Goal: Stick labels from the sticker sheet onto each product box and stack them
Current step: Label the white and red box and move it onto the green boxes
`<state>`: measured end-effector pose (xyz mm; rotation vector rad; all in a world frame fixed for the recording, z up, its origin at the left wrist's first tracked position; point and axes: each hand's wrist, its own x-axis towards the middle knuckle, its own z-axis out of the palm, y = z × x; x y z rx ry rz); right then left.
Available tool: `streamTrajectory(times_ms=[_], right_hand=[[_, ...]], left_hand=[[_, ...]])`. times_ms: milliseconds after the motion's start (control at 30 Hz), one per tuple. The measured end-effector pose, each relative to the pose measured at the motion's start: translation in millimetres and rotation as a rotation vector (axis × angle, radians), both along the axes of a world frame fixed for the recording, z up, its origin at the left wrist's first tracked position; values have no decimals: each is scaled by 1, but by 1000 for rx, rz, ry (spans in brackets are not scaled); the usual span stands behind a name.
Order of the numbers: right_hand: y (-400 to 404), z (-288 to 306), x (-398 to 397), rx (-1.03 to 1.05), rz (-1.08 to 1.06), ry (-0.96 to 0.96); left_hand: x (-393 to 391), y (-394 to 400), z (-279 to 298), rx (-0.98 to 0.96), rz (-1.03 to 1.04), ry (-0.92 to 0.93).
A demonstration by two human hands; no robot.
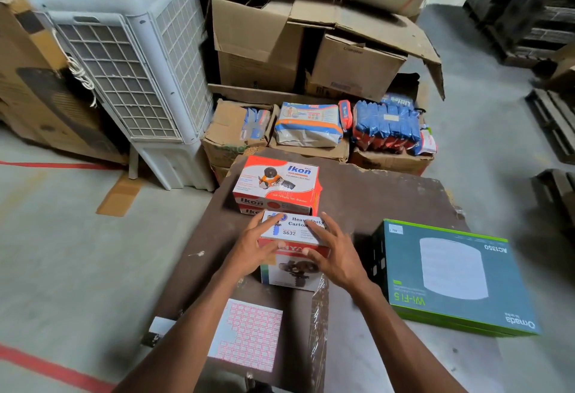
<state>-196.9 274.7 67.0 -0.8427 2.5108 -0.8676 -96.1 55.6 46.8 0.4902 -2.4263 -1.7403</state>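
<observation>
A white box marked "Heavy Duty Carton S632" (291, 231) sits on top of a red and white product box (292, 271) at the middle of the brown board. My left hand (252, 252) rests on its left side and my right hand (334, 255) on its right side, fingers spread over the top. Just behind stands a stack of two red "Ikon" tape dispenser boxes (278, 185). The sticker sheet (249, 333), white with pink-bordered labels, lies flat near the board's front edge, between my forearms. A teal and green Wi-Fi box (451, 277) lies to the right with a small white label on its far left corner.
The brown board (373, 199) lies on a grey concrete floor. A white air cooler (124, 66) stands at the back left. Cardboard cartons (311, 44) and packs of goods (385, 125) line the back. Dark pallets (550, 119) are at the right. Red floor tape (46, 371) runs at the lower left.
</observation>
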Motion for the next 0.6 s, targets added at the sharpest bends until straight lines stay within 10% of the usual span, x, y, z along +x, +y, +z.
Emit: streamTrajectory(times_ms=[600], right_hand=[[3, -28, 25, 127, 88, 445]], left_hand=[[10, 14, -20, -390, -63, 68]])
